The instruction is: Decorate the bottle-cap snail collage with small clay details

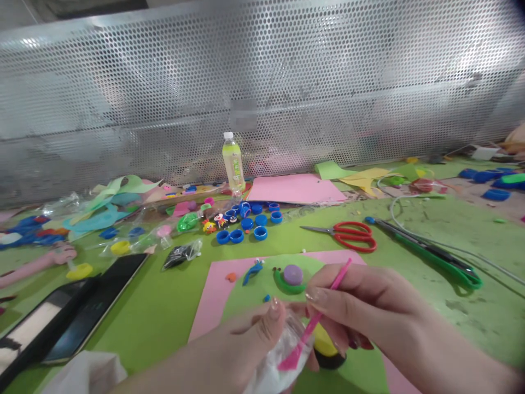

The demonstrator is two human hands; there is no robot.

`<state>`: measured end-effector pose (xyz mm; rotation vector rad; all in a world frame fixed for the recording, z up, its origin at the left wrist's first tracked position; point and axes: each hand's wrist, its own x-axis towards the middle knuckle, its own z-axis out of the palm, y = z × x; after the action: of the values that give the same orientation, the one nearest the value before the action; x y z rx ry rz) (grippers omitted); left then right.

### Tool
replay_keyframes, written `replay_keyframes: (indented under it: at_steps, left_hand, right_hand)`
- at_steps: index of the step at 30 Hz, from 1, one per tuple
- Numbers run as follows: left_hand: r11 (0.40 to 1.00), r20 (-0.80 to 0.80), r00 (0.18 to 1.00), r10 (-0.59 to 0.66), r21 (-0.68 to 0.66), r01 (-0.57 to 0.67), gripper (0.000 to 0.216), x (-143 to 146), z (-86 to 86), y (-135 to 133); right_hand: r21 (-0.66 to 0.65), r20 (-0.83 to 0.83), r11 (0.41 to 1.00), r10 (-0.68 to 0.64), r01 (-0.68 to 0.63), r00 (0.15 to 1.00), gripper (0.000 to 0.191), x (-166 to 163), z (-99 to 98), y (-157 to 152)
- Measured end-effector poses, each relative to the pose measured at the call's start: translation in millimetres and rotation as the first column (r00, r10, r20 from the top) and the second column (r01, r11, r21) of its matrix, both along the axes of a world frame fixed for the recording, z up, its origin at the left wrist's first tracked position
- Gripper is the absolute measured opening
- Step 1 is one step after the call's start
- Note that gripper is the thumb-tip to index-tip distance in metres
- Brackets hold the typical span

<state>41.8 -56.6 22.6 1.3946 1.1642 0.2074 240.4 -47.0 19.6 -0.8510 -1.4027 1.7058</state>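
pinching pink tool (341,274) in right hand (365,312) fingers, left hand (238,342) fingers gripping clear bag (273,375), contents unclear

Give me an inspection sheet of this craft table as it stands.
Surface: green table, with a pink sheet and green paper before the hands.
Job's things: pink tool, its tip in a clear bag of white material.
Clutter: blue caps, red scissors, bottle, green-handled tool, dark tablet.
Grippers: left hand grips the bag; right hand pinches the tool.
Cables: thin cord loops at right.
Surroundings: perforated metal panel behind.
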Motion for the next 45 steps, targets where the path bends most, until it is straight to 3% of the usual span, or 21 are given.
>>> replay_keyframes:
  at_steps: [4, 8, 13, 18, 29, 40, 45]
  left_hand:
    - [0.998, 0.064, 0.997, -0.048, 0.040, 0.045, 0.055, 0.2, 2.0, -0.8]
    - [0.983, 0.053, 0.991, -0.127, 0.141, 0.118, 0.050, 1.1, 3.4, -0.9]
    - [0.989, -0.071, 0.994, -0.082, 0.116, 0.090, 0.060, -0.4, -1.4, 0.0]
    - [0.982, -0.095, 0.987, -0.126, 0.131, 0.138, 0.062, -2.3, -1.6, 0.6]
    - [0.988, -0.066, 0.991, -0.117, 0.090, 0.123, 0.052, -3.4, 1.1, 1.1]
    - [0.984, -0.032, 0.991, -0.131, 0.120, 0.134, 0.055, -3.5, 1.6, -1.5]
    - [0.992, -0.032, 0.994, -0.103, 0.066, 0.105, 0.053, -6.0, -1.4, -1.9]
  right_hand:
    - [0.016, 0.052, 1.000, -0.011, 0.011, 0.999, 0.030, -1.7, -0.4, -1.7]
    - [-0.102, 0.033, 0.994, 0.050, -0.047, 0.998, 0.029, -2.8, -2.8, 2.3]
    - [-0.264, -0.016, 0.955, 0.135, -0.135, 0.991, 0.031, -2.5, -8.1, 7.9]
    - [-0.273, -0.106, 0.945, 0.156, -0.179, 0.982, 0.036, -0.7, -10.8, 11.0]
    - [-0.332, 0.001, 0.933, 0.147, -0.139, 0.989, 0.028, 3.5, -12.7, 13.7]
    - [-0.140, 0.166, 0.980, 0.162, -0.139, 0.973, 0.037, 2.1, 0.5, 9.6]
    - [-0.275, 0.006, 0.946, 0.178, -0.170, 0.984, 0.030, 2.1, -7.2, 10.3]
